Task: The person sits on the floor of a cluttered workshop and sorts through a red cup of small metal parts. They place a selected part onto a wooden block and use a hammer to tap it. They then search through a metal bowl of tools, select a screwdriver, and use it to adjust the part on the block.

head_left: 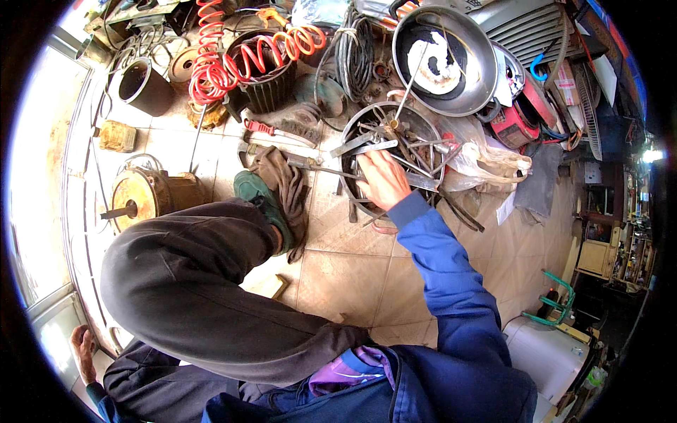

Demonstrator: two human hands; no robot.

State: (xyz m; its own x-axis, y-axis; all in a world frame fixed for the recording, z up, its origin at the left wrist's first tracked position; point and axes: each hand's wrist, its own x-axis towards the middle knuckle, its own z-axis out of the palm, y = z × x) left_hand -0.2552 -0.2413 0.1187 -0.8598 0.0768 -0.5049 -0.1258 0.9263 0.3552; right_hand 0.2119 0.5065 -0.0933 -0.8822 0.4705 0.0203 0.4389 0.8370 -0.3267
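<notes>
My right hand [382, 176] reaches into a round metal container [435, 131] full of metal bars, rods and tools. Its fingers are apart, touching a flat metal piece [377, 146] near the rim. Far down at the lower left, my left hand [83, 345] rests by the pale door frame, loosely bent and apparently empty. Left of the container lie a hammer [282, 159], a red-handled tool [259, 127] and brown rags [278, 183]. A translucent plastic bag [493, 168] lies against the container's right side.
Around the back stand a steel pan [479, 84], a red coiled hose [210, 81], black buckets [146, 92], coiled cable [352, 60] and a red reel [517, 125]. A rusty motor [148, 197] sits left of my bent leg. A grey box [543, 352] stands at lower right.
</notes>
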